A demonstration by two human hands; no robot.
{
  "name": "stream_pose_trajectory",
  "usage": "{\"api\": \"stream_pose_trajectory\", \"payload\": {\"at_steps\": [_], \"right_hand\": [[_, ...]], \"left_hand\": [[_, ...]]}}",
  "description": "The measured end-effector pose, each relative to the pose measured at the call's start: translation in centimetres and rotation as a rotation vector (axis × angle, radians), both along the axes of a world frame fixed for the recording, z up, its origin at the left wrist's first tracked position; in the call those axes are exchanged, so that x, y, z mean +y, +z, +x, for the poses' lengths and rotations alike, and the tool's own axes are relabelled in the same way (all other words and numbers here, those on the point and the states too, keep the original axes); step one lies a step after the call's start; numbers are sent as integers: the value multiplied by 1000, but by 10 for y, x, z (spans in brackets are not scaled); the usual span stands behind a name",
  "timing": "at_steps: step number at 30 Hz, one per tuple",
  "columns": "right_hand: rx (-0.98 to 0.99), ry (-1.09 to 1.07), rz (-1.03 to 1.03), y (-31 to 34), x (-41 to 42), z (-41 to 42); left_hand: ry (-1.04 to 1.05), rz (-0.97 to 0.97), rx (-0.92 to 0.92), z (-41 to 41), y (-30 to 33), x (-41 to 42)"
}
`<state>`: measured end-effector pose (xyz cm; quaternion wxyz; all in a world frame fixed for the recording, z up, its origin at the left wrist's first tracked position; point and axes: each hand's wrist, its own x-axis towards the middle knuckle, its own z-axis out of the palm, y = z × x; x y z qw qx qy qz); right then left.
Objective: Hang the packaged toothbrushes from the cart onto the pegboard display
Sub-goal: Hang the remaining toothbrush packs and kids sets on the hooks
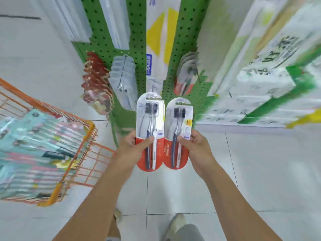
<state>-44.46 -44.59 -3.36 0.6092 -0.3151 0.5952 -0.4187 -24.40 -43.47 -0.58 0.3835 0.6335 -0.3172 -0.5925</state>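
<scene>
At 6 o'clock, closest in, two bare forearms rise from the lower edge above a pair of shoes (177, 221) on the pale tiled floor (260, 171). The left hand (133, 145) has its grip clenched on the left toothbrush pack (150, 131), thumb pressed across the front at the top of the red band. The right hand (194, 145) likewise grasps the right toothbrush pack (178, 134), thumb on the front, fingers curled round the right edge. The two packs stand upright side by side at the centre, edges touching or nearly so. Each is a clear blister on a card with a rounded top, grey-white above and red below, holding two brushes with dark bristle heads, one handle dark blue and one white; the right pack carries a white brand name on the red and a small yellow sticker.

At 9 o'clock sits an orange wire cart (86, 141) stacked with more packets in teal and pink. Farther off, from 11 to 1 o'clock, the green pegboard (137, 40) carries hanging rows of packaged goods, blurred. At 2 o'clock stand white and green cartons (260, 80).
</scene>
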Motion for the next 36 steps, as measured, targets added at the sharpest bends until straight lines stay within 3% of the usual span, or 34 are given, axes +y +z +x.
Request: {"api": "stream_pose_trajectory", "payload": {"at_steps": [11,25,36], "right_hand": [[-36,146,-82,-7,-31,-52],[-1,62,-87,-8,-76,-43],[374,175,30,-12,-156,-50]], "left_hand": [[-14,-2,-23,-67,10,-8],[-33,-41,35,-60,8,-20],[-144,-61,-61,-65,-14,-44]]}}
